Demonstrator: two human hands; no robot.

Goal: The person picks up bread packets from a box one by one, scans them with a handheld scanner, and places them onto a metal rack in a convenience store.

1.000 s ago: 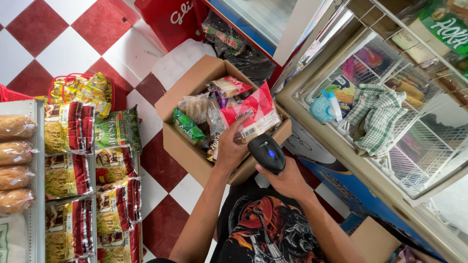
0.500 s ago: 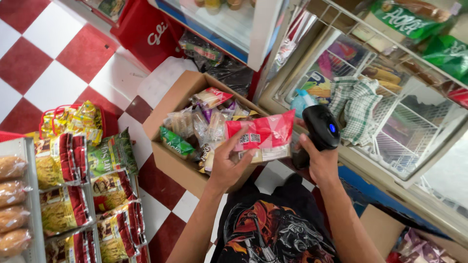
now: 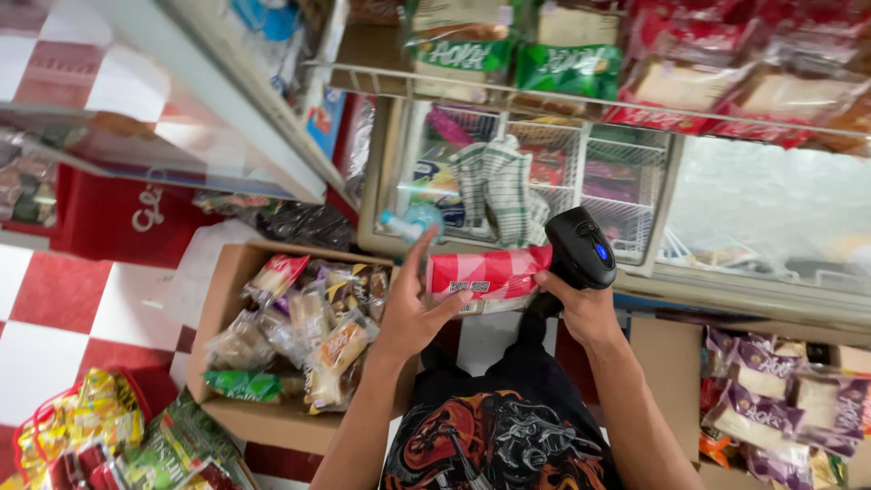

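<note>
Red-and-white checked floor (image 3: 73, 299), shop aisle, glass-lid freezer (image 3: 771, 209) ahead w/ wire shelf of wrapped bread above.

Item in hand: red-and-white checked packet (image 3: 490, 272), held at chest level between the two hands, above the gap between cardboard box (image 3: 227, 308) and freezer front. Long axis runs left–right, roughly level, barcode label on the near lower face.

Left hand (image 3: 413, 313): grip clamped on the packet's left end, thumb under, fingers over top edge, index finger raised clear. Right hand (image 3: 581, 308): grip closed round the handle of a black handheld scanner (image 3: 581, 247), blue lamp lit. Scanner head sits just beside the packet's right end, touching or nearly so; cannot tell which. Packet thus lies directly left of the right grip; the left grip is the one carrying it.

Box is below-left of the left grip, full of mixed wrapped snacks. Purple packets (image 3: 771, 390) lie low to the right.

Vs. 0.5 s ago: packet lifted higher and levelled; scanner closed in from apart to beside the right end; view tilted up toward freezer and shelf.
</note>
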